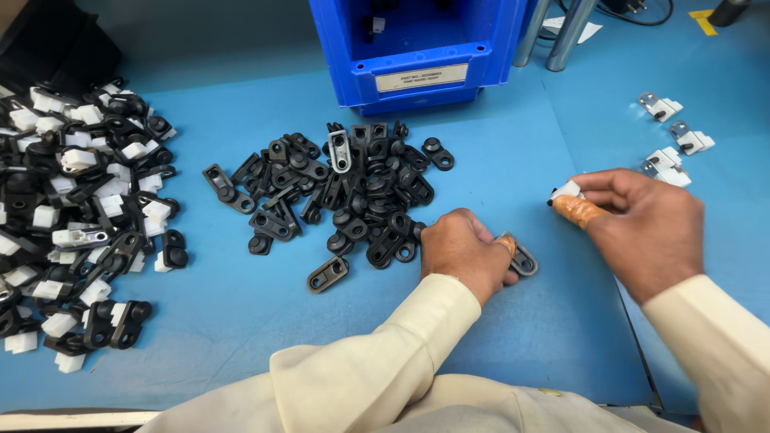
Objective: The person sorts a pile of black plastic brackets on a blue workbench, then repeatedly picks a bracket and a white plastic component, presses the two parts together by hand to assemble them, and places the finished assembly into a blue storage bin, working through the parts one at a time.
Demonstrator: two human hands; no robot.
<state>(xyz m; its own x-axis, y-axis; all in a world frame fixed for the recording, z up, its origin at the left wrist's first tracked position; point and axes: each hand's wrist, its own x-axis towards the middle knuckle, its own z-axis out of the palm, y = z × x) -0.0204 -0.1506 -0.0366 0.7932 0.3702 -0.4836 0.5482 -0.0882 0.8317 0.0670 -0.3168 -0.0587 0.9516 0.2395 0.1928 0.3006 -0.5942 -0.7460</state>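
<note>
The left hand (461, 252) rests on the blue desk (241, 321) at the near right edge of the middle pile of black clips (345, 192). Its fingers are pressed together on one black clip (523, 261), a flat oval piece with two holes, which lies on the desk just right of the hand. The right hand (642, 224) is a little to the right, and its grip pinches a small white piece (566, 191) with a dark tip between the thumb and a taped finger.

I judge the black clip to be light, stiff plastic (a little smooth, so it can slip); holding it by the long edges seems best.

A bigger pile of black and white parts (76, 216) lies at the left, a blue bin (417, 48) stands far behind the middle pile, and a few finished pieces (670, 136) lie at the far right.
</note>
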